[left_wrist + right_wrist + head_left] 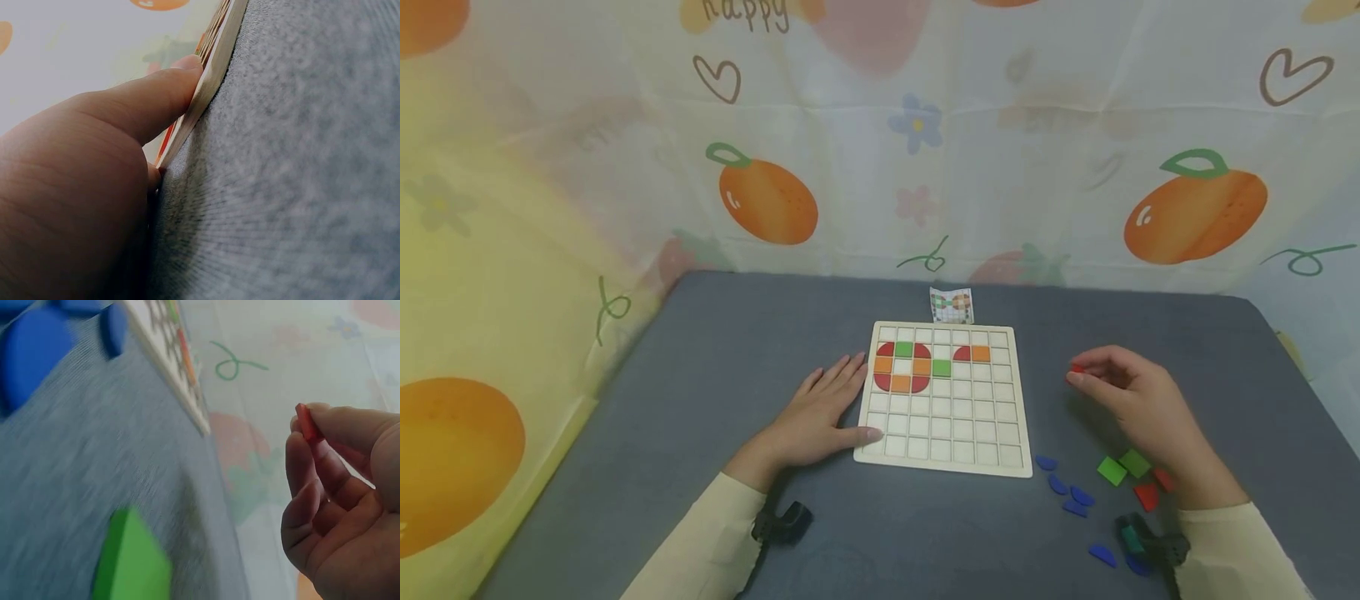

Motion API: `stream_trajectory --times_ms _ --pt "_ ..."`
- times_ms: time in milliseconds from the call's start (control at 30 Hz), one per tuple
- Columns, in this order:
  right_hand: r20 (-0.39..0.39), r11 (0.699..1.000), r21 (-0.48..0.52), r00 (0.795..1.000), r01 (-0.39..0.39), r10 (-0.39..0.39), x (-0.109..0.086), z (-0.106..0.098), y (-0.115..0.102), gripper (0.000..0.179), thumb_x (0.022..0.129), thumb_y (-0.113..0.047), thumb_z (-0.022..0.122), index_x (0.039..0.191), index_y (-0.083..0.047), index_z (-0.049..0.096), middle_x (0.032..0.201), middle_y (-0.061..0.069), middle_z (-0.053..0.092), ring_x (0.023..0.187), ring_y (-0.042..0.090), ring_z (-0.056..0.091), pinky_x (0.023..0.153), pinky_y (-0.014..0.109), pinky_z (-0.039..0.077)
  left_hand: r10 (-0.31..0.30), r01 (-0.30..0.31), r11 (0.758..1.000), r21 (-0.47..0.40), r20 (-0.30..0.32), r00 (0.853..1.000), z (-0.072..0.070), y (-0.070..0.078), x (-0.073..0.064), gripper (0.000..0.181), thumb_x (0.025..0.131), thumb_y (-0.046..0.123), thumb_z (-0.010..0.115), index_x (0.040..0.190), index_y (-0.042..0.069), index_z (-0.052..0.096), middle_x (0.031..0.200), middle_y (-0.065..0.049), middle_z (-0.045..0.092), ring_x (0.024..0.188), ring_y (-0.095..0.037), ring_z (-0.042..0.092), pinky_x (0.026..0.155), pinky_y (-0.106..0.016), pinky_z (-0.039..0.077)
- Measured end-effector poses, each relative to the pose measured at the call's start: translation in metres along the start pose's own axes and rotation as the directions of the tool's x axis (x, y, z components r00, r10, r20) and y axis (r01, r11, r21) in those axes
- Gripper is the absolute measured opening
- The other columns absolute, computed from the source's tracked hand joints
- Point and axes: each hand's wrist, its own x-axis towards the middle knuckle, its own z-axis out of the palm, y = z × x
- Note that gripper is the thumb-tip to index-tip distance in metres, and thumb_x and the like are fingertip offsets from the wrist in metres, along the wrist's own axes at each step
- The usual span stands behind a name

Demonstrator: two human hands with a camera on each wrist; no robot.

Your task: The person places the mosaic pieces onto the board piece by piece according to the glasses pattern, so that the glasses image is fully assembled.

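Note:
A pale board (951,446) with a grid of square recesses lies on the grey table. Red, orange and green tiles fill several cells in its upper left, and a red tile sits beside an orange tile (981,354) farther right. My left hand (816,412) rests at the board's left edge, fingers straight, thumb (162,94) on the rim. Right of the board, above the table, my right hand (1138,400) pinches a small red tile (307,422) between thumb and fingertips; part of the tile is hidden by them.
A small printed pattern card (952,306) stands behind the board. Loose green tiles (1112,471), red tiles (1146,497) and several blue half-round pieces (1081,496) lie at the front right, partly under the right forearm. A fruit-printed cloth (865,200) hangs behind the table.

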Motion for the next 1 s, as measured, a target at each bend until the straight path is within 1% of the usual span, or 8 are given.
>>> stream_trajectory --times_ms 200,367,467,567,667,767,867,1000 --pt "0.000 1.000 0.025 1.000 -0.014 0.014 0.013 0.009 -0.015 0.033 0.108 -0.033 0.074 0.130 -0.008 0.074 0.116 0.006 0.077 0.097 0.020 0.070 0.077 0.025 0.055 0.004 -0.004 1.000 -0.007 0.001 1.000 0.000 -0.001 -0.001 0.110 0.097 0.073 0.065 0.175 0.012 0.017 0.182 -0.003 0.010 0.166 -0.024 0.001 0.129 -0.058 0.002" --pt "-0.016 0.999 0.041 1.000 0.019 -0.019 0.026 0.018 -0.025 0.030 0.107 -0.028 0.075 0.127 -0.005 0.074 0.111 0.007 0.077 0.093 0.017 0.069 0.075 0.023 0.053 -0.002 0.002 1.000 -0.010 0.004 1.000 0.000 0.000 -0.001 0.109 0.097 0.073 0.065 0.175 0.013 0.017 0.182 -0.002 0.010 0.166 -0.023 0.001 0.129 -0.057 0.001" --pt "-0.022 0.998 0.059 1.000 0.011 -0.010 0.033 0.023 -0.029 0.028 0.108 -0.027 0.074 0.126 -0.005 0.073 0.110 0.009 0.077 0.094 0.020 0.070 0.077 0.021 0.054 -0.009 0.009 1.000 -0.009 0.005 1.000 0.000 0.001 -0.001 0.109 0.097 0.073 0.065 0.175 0.013 0.017 0.182 -0.002 0.010 0.166 -0.023 0.001 0.129 -0.056 0.001" --pt "-0.017 0.997 0.080 1.000 -0.021 0.022 0.039 0.028 -0.034 0.028 0.109 -0.026 0.072 0.128 -0.004 0.073 0.115 0.011 0.076 0.099 0.024 0.071 0.081 0.023 0.056 -0.014 0.014 1.000 -0.004 0.004 1.000 0.000 0.001 -0.001 0.109 0.097 0.073 0.065 0.175 0.013 0.017 0.182 -0.001 0.010 0.166 -0.023 0.000 0.129 -0.056 0.001" --pt "0.001 0.993 0.109 0.999 -0.048 0.048 0.046 0.035 -0.035 0.030 0.111 -0.022 0.069 0.133 -0.002 0.073 0.122 0.015 0.074 0.103 0.029 0.072 0.089 0.032 0.059 -0.017 0.017 1.000 0.000 0.003 1.000 0.000 0.000 -0.001 0.110 0.097 0.074 0.064 0.176 0.014 0.017 0.182 -0.001 0.010 0.166 -0.022 0.000 0.129 -0.056 0.000" --pt "0.011 0.988 0.130 0.997 -0.080 0.079 0.053 0.042 -0.034 0.029 0.111 -0.019 0.069 0.133 0.000 0.072 0.122 0.016 0.073 0.105 0.032 0.073 0.092 0.041 0.060 -0.014 0.014 1.000 0.000 0.002 1.000 0.000 0.000 -0.001 0.110 0.097 0.075 0.064 0.176 0.014 0.017 0.182 -0.001 0.010 0.166 -0.022 0.000 0.129 -0.056 0.001" --pt "0.011 0.979 0.146 0.990 -0.140 0.140 0.059 0.050 -0.032 0.027 0.110 -0.016 0.070 0.131 0.001 0.072 0.119 0.017 0.072 0.104 0.032 0.071 0.090 0.038 0.059 -0.012 0.012 1.000 -0.001 0.002 1.000 0.000 -0.001 -0.001 0.110 0.097 0.075 0.064 0.176 0.014 0.017 0.182 -0.001 0.010 0.166 -0.022 0.000 0.129 -0.056 0.000" --pt "0.012 0.957 0.174 0.972 -0.232 0.234 0.065 0.059 -0.029 0.026 0.109 -0.013 0.069 0.130 0.002 0.072 0.117 0.017 0.071 0.104 0.031 0.069 0.088 0.031 0.058 -0.010 0.010 1.000 -0.004 0.002 1.000 0.000 0.000 -0.001 0.110 0.097 0.074 0.064 0.175 0.013 0.017 0.182 -0.001 0.010 0.166 -0.022 0.000 0.129 -0.056 0.000"
